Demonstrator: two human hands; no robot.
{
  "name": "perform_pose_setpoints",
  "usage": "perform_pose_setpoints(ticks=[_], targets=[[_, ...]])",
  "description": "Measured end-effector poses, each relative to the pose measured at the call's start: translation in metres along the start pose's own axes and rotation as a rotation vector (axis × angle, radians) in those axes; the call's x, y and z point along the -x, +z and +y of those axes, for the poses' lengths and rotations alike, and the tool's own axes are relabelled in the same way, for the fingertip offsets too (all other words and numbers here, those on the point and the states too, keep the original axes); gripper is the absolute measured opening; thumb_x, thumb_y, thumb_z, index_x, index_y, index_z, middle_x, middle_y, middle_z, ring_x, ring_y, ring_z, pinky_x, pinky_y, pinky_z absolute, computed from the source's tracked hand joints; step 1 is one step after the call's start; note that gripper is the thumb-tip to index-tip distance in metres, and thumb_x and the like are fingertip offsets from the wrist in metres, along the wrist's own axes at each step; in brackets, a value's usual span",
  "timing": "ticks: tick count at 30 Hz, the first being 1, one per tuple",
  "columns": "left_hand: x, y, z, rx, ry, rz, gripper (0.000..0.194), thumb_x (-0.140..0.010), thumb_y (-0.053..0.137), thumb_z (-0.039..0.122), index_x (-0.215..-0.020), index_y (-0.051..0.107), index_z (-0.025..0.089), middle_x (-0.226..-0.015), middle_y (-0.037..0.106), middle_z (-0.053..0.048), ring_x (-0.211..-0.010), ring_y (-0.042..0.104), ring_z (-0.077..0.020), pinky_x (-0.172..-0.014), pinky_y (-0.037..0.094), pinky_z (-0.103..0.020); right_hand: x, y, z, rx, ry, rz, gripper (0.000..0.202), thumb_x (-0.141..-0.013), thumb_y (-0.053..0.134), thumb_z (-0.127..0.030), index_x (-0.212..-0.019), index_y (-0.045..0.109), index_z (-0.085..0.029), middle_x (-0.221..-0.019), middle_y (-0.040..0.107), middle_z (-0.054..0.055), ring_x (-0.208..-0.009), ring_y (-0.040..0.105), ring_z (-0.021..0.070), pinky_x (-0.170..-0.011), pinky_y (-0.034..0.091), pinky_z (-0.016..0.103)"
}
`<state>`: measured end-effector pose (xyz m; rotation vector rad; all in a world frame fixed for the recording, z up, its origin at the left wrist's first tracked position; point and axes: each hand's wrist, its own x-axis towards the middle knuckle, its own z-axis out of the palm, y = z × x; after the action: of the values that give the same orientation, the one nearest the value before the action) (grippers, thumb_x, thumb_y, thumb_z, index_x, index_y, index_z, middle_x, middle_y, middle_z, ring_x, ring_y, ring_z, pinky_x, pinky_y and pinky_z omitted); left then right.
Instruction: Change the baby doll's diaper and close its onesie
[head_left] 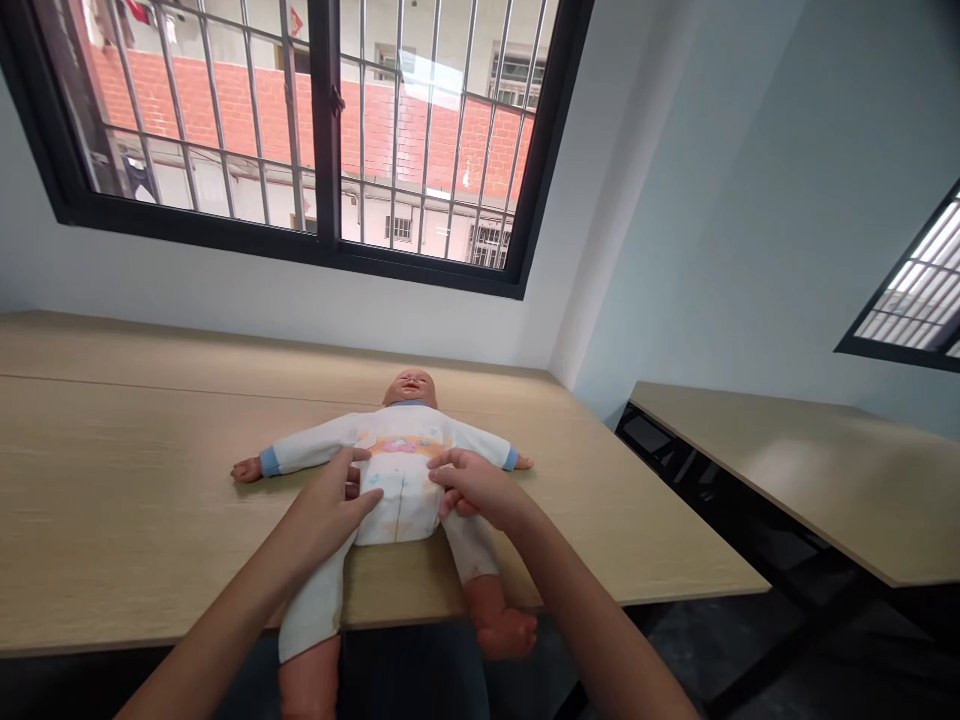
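A baby doll (409,425) lies on its back on the table, head toward the window and arms spread. It wears a white top with blue cuffs and white trousers. A white diaper (401,510) with a line down its front wraps the hips over the clothes. My left hand (341,500) rests along the diaper's left side, thumb spread across the front. On the other side, my right hand (472,485) touches the diaper's edge, index finger stretched and the lower fingers partly curled. Both doll legs reach past the table's front edge.
The light wooden table (150,520) stands against the wall below a barred window (322,130). To the right, across a gap, is a second wooden table (810,460) with a dark frame. Another window (915,290) is at the far right.
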<state>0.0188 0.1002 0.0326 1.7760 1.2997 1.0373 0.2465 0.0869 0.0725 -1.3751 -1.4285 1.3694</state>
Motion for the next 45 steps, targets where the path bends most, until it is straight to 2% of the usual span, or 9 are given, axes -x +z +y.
perform_pose_setpoints(ticks=[5,12,15,20,25,28,35,41,45], targets=[[0.005,-0.007,0.001,-0.019,-0.035,0.078,0.065,-0.078,0.064,0.05,-0.13,0.047,0.016,-0.115,0.063,-0.014,-0.105,0.066,-0.0303,-0.09,0.052,-0.043,-0.005,-0.01,0.012,0.151,-0.105,0.218,0.013,-0.084,0.06,-0.019,-0.093,0.05,-0.019,-0.066,0.064,0.0,-0.062,0.066,0.016,-0.055,0.048,0.024],[0.01,-0.004,0.006,0.107,-0.037,0.021,0.063,-0.076,0.068,0.046,-0.128,0.046,0.018,-0.111,0.068,-0.011,-0.107,0.067,-0.0295,-0.095,0.053,-0.044,0.011,-0.003,0.008,0.125,-0.111,0.161,0.021,-0.08,0.061,-0.015,-0.098,0.05,-0.019,-0.065,0.063,-0.001,-0.072,0.067,0.0181,-0.067,0.053,0.029],[0.011,0.001,0.011,0.19,-0.046,-0.006,0.064,-0.076,0.068,0.044,-0.13,0.045,0.018,-0.115,0.068,-0.013,-0.11,0.067,-0.0296,-0.096,0.054,-0.044,0.013,0.008,0.002,-0.043,-0.064,0.101,0.029,-0.079,0.062,-0.014,-0.105,0.049,-0.019,-0.07,0.061,-0.002,-0.075,0.067,0.0173,-0.072,0.053,0.029],[0.01,0.004,0.015,0.266,-0.078,-0.004,0.067,-0.073,0.071,0.041,-0.13,0.045,0.016,-0.119,0.067,-0.015,-0.111,0.067,-0.0301,-0.094,0.054,-0.044,0.006,0.015,0.0,-0.401,0.047,-0.054,0.038,-0.077,0.063,-0.016,-0.11,0.045,-0.019,-0.076,0.062,-0.001,-0.066,0.065,0.0135,-0.067,0.05,0.026],[0.007,0.005,0.014,0.289,-0.099,-0.007,0.067,-0.072,0.071,0.04,-0.129,0.045,0.015,-0.11,0.069,-0.013,-0.103,0.069,-0.0288,-0.086,0.056,-0.04,-0.005,0.002,0.007,-0.29,0.076,-0.118,0.028,-0.08,0.062,-0.019,-0.105,0.05,-0.019,-0.066,0.054,-0.005,-0.049,0.05,0.0069,-0.043,0.023,0.016],[0.005,0.004,0.007,0.243,-0.08,-0.004,0.066,-0.074,0.069,0.042,-0.129,0.045,0.015,-0.104,0.069,-0.011,-0.101,0.069,-0.0285,-0.086,0.055,-0.04,-0.008,-0.006,0.011,-0.111,0.032,-0.027,0.02,-0.083,0.061,-0.024,-0.1,0.052,-0.019,-0.066,0.057,-0.005,-0.042,0.043,0.0053,-0.04,0.02,0.017],[0.009,-0.007,-0.006,0.03,-0.05,0.056,0.065,-0.081,0.064,0.047,-0.135,0.042,0.017,-0.119,0.063,-0.014,-0.109,0.066,-0.0301,-0.093,0.053,-0.043,0.005,-0.006,0.009,0.034,0.005,0.202,0.007,-0.091,0.051,-0.018,-0.095,0.045,-0.019,-0.072,0.066,0.002,-0.051,0.058,0.0113,-0.05,0.048,0.023],[0.005,-0.007,-0.01,0.053,-0.029,0.087,0.061,-0.082,0.06,0.048,-0.133,0.044,0.019,-0.123,0.064,-0.015,-0.116,0.064,-0.03,-0.098,0.051,-0.044,0.002,0.0,0.024,0.113,-0.2,0.296,0.01,-0.09,0.053,-0.018,-0.099,0.049,-0.019,-0.072,0.067,0.001,-0.063,0.064,0.0152,-0.058,0.049,0.025],[0.0,-0.013,-0.017,0.052,0.006,0.187,0.052,-0.08,0.058,0.043,-0.125,0.05,0.018,-0.117,0.067,-0.015,-0.115,0.064,-0.0302,-0.102,0.048,-0.047,0.002,0.003,0.022,0.131,-0.199,0.285,0.014,-0.09,0.051,-0.018,-0.103,0.05,-0.019,-0.074,0.067,0.001,-0.066,0.067,0.0167,-0.056,0.047,0.025]])
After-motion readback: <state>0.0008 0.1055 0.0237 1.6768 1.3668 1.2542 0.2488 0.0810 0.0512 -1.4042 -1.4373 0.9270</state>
